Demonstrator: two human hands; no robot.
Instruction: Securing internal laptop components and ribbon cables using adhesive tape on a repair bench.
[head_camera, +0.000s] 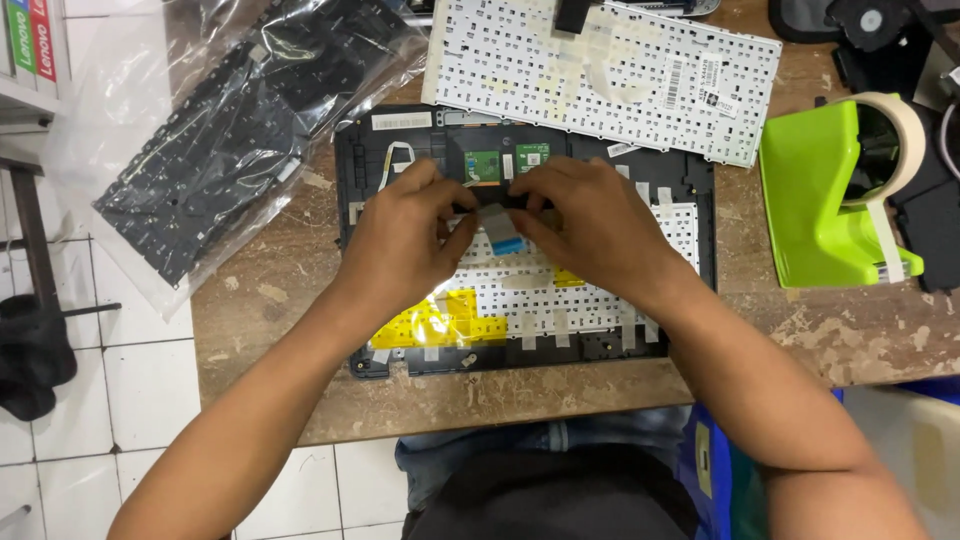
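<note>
A black laptop palmrest shell (690, 180) lies face down on the wooden table (280, 260), with a white keyboard back (560, 295) fitted in it and a yellow film patch (440, 320) at its lower left. My left hand (405, 235) and my right hand (590, 220) meet over its middle. Fingertips of both hands pinch a flat ribbon cable (500, 228) with a grey body and a blue end, near small green circuit boards (483, 165).
A second white keyboard back (620, 75) lies at the top. A black keyboard in a clear plastic bag (230, 130) rests at the left. A lime green tape dispenser (825, 200) with a masking tape roll stands at the right. White floor tiles show below left.
</note>
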